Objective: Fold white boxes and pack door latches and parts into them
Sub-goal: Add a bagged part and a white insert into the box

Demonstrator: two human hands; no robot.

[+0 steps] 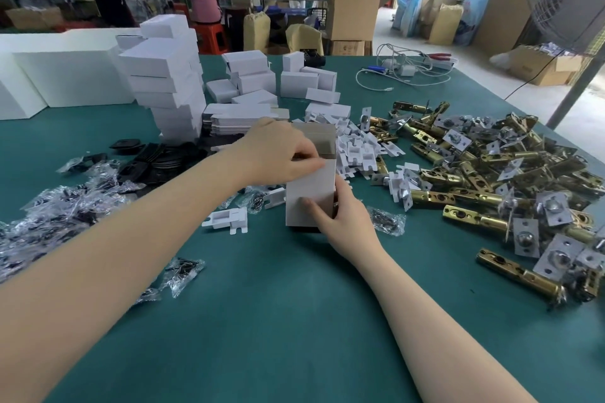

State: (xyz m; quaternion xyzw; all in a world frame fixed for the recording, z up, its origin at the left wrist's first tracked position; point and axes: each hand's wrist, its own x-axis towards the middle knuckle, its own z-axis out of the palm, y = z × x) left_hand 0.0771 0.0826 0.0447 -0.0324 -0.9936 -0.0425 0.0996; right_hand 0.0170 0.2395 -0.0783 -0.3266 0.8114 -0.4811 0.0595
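White box (309, 193) stands upright at the centre of the head view on the green table (294, 304), its top open with the lid flap raised behind. The left hand (278, 154) comes in from the lower left and pinches the box's near top edge, fingers curled over it; what lies inside the box is hidden by that hand. The right hand (343, 216) grips the box low on its right side, thumb pressed on the front face, the other fingers out of sight behind it. Brass door latches (491, 180) with silver plates sprawl in a pile at right, partly cut off by the frame edge. White card inserts (360, 144) lie just behind the box. Clear bagged parts (62, 206), contents hard to make out, spread at left. Folded boxes (170, 82) are stacked at upper left.
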